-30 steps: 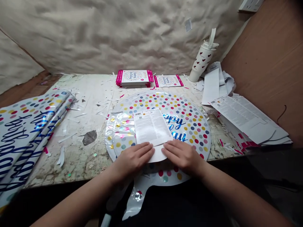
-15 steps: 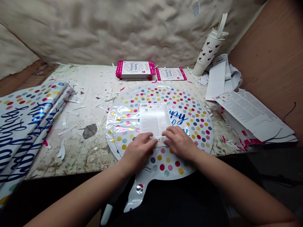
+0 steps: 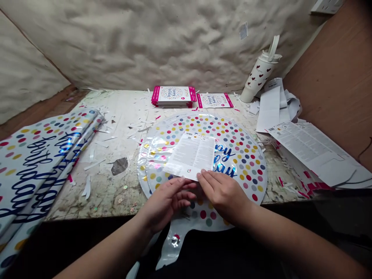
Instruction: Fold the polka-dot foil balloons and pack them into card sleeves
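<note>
A white printed card (image 3: pixel 193 153), covered in small text, lies at a slant on flat round foil balloons (image 3: pixel 245 155) with coloured dots and blue lettering. My right hand (image 3: pixel 222 192) has its fingers together on the card's near edge, its thumb hidden. At the near left of the same edge, my left hand (image 3: pixel 167 199) has its palm turned inward, fingers loosely curled and apart, thumb tip touching or very close to the card. The balloon's tail (image 3: pixel 174 244) hangs over the table's front edge towards me.
A stack of pink-edged cards (image 3: pixel 173 95) stands at the back beside a single card (image 3: pixel 215 100). Folded foil balloons (image 3: pixel 37 162) lie left. Right are a heart-patterned tumbler (image 3: pixel 258 75), loose white paper (image 3: pixel 269 110) and printed cards (image 3: pixel 314 149). Paper scraps litter the table (image 3: pixel 101 197).
The card's blank near flap, under both hands at first, no longer shows. The card has turned to a slant. My left hand has rolled palm inward and its fingers have loosened.
</note>
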### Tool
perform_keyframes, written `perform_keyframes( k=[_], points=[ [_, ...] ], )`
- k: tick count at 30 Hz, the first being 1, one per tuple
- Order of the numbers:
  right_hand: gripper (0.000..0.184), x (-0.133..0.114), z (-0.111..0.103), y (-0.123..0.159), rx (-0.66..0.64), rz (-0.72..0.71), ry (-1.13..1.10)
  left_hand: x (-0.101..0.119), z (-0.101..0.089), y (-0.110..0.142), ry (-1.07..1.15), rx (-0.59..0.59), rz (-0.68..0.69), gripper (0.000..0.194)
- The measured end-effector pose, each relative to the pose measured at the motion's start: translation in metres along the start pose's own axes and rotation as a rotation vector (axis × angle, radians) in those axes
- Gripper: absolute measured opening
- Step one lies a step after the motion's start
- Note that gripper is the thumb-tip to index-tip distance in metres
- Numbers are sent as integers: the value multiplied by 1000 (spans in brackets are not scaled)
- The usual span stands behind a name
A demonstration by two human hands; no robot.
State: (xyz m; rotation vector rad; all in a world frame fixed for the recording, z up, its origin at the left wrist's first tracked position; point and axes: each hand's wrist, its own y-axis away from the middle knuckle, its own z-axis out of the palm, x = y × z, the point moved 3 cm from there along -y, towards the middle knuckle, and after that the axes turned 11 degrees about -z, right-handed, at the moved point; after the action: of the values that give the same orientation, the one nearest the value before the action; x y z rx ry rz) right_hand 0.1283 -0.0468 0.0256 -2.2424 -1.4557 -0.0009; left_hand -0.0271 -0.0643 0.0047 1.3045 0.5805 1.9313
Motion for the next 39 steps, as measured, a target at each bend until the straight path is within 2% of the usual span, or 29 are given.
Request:
perform_keyframes(
  k=[3,7,10,12,15,17,20,23,27,29,32,33,34,36,37,39],
  points=[
    [28,-4,-2,-1,74,21,28,5,-1,-15,215,86,57,7],
    [24,-9,-4,-2,117,24,42,7,-2,-22,358,126,39,6],
    [25,-7,-6,-1,123,35,-11,4,-1,-23,499,94,-49,10],
    [27,-2,-5,1,99,64,-108,2,0,-23,533,38,-45,10],
    [27,7,-2,1,63,180,-394,2,-3,-21,365,53,85,11],
    [30,12,0,-2,99,303,-550,2,-3,-19,202,95,165,17],
    [15,10,3,-12,180,371,-525,1,-1,-18,76,103,224,23],
    [17,3,10,-22,208,349,-455,2,3,-17,22,114,276,25],
    [14,8,11,-19,257,407,-591,2,4,-19,-31,157,276,27],
    [14,16,1,-12,203,343,-729,4,1,-21,29,171,280,25],
    [9,23,-20,7,-117,89,-933,10,-5,-21,149,210,276,21],
    [19,26,-27,14,-208,52,-919,14,-6,-20,175,224,267,20],
    [35,31,-31,21,-249,78,-839,18,-6,-18,191,232,257,20],
    [59,44,-34,31,-177,249,-527,29,-1,-12,195,231,240,21],
    [57,50,-32,33,-102,316,-360,34,2,-9,191,218,240,22],
    [38,61,-21,30,33,306,-177,44,10,-3,156,161,257,21]
  ],
)
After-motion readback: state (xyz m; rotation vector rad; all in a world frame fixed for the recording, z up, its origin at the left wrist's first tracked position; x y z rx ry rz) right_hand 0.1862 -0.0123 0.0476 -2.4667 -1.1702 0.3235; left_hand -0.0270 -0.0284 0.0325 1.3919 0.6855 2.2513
